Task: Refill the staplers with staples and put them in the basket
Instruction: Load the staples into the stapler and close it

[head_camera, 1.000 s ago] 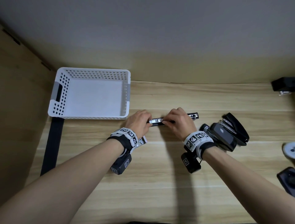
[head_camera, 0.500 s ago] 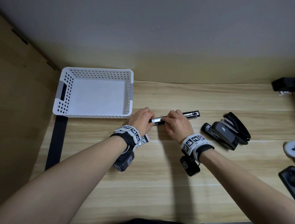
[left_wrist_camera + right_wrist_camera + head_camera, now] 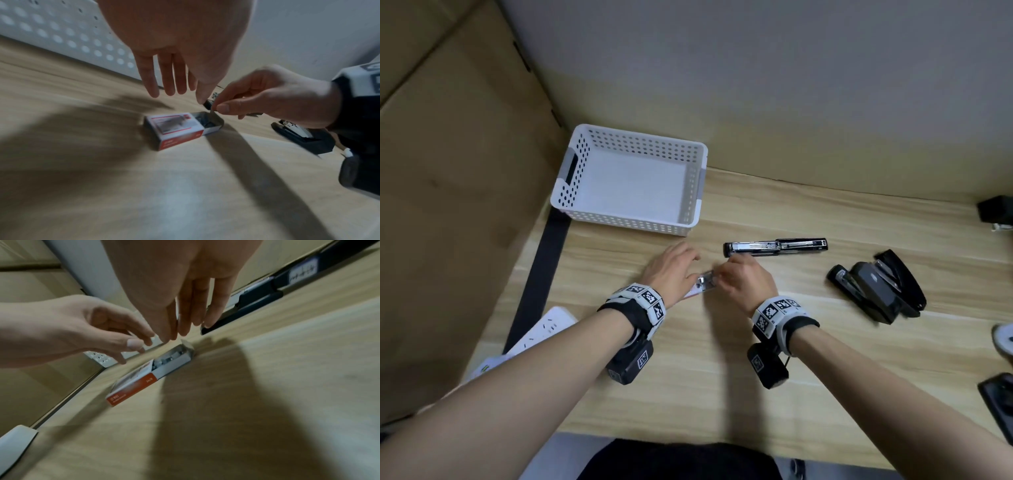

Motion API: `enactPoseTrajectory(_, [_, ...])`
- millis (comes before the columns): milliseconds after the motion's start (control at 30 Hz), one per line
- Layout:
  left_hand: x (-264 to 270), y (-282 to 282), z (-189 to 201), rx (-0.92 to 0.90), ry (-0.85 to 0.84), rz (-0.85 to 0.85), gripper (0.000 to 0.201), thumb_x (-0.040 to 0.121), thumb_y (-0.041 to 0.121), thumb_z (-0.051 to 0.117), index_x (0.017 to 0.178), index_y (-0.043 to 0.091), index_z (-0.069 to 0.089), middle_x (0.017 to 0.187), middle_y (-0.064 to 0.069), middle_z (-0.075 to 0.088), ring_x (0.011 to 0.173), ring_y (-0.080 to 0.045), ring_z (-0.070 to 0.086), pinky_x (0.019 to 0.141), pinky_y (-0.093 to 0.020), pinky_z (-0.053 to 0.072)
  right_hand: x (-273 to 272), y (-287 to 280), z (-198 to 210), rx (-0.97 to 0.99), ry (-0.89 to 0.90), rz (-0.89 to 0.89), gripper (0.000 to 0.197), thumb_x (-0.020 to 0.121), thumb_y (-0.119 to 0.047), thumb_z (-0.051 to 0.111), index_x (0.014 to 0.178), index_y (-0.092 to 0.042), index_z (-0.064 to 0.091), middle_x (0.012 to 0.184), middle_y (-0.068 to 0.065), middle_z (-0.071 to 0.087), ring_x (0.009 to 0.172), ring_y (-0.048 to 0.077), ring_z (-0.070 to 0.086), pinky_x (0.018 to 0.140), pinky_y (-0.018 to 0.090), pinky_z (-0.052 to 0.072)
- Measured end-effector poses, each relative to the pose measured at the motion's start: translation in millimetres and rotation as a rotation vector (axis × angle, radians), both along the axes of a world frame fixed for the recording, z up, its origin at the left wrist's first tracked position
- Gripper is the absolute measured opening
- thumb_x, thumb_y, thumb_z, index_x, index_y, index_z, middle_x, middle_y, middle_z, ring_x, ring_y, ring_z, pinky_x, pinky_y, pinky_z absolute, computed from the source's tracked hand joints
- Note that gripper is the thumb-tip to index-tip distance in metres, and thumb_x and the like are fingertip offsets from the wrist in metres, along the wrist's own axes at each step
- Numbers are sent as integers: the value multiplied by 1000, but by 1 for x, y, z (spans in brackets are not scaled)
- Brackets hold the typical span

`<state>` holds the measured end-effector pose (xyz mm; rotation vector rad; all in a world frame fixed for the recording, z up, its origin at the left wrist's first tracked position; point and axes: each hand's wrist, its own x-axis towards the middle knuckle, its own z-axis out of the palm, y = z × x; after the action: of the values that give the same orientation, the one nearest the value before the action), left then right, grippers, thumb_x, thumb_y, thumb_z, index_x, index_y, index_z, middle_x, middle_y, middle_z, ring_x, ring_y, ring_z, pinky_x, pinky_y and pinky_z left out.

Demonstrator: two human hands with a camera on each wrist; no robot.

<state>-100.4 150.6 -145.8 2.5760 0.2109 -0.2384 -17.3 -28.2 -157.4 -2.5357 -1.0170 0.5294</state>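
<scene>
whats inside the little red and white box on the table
The staple box has its tray slid partly out, showing dark grey metal strips, apparently staples, blurred. The right hand pinches at the tray's open end. Whatever lies under the sleeve is covered; how full it is cannot be told.

A red-and-white staple box (image 3: 174, 129) lies on the wooden table (image 3: 185, 186), its inner tray slid out toward the right. The left hand (image 3: 176, 48) hangs above it with fingers straight and apart, holding nothing, while the right hand (image 3: 273, 99) pinches the tray's upright end flap between thumb and forefinger. A perforated white basket (image 3: 61, 37) stands behind, and a black stapler (image 3: 304, 138) lies at right.
</scene>
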Motion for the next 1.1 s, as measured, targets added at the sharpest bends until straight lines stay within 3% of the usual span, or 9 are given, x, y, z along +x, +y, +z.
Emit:
enactPoseTrajectory(200, [-28,9,-8,61,154,4,55,80,39,70,129,22,52,125,1,50,118,-20,47,92,-35,43,-2,16,-14,-85,60,-63,22,80,-43,68,99,-33,70,96,-4,52,103,19,50,67,32,48])
enactPoseTrajectory(400, [-31,4,-15,89,170,5,39,83,28,65,120,21,57,117,-1,51,113,-23,48,89,-37,44,1,17,-16,-98,55,-57,17,79,-40,68,93,-31,71,91,-8,49,103,19,51,70,33,50])
enactPoseTrajectory(467, [-30,3,-14,92,165,8,35,84,28,63,118,21,57,115,0,51,111,-23,48,88,-38,45,1,16,-13,-50,63,-87,11,79,-38,67,88,-31,69,87,-12,48,99,16,51,70,33,48])
enactPoseTrajectory(567, [-28,4,-12,93,178,15,34,86,29,62,118,22,57,116,0,51,111,-22,48,86,-37,45,2,12,-7,63,105,-139,5,81,-31,69,85,-29,69,84,-10,58,87,14,54,69,32,46])
enactPoseTrajectory(733, [-16,3,-4,99,192,-33,41,86,34,64,124,21,55,122,1,50,115,-21,47,88,-36,44,9,-13,0,138,128,-235,9,81,-34,71,80,-26,72,74,-9,67,70,12,59,64,33,50])
enactPoseTrajectory(967, [21,-20,4,96,144,-102,42,91,37,58,129,21,53,128,2,50,122,-18,45,93,-34,44,15,-61,-8,80,187,-389,3,77,-32,71,78,-30,70,73,-12,70,74,10,66,71,25,51])
enactPoseTrajectory(1100, [35,-40,3,88,126,-148,38,94,35,52,129,19,54,127,1,51,121,-19,45,91,-34,44,13,-80,-12,94,165,-367,17,80,-30,66,94,-31,75,89,-12,74,82,6,65,75,21,49])
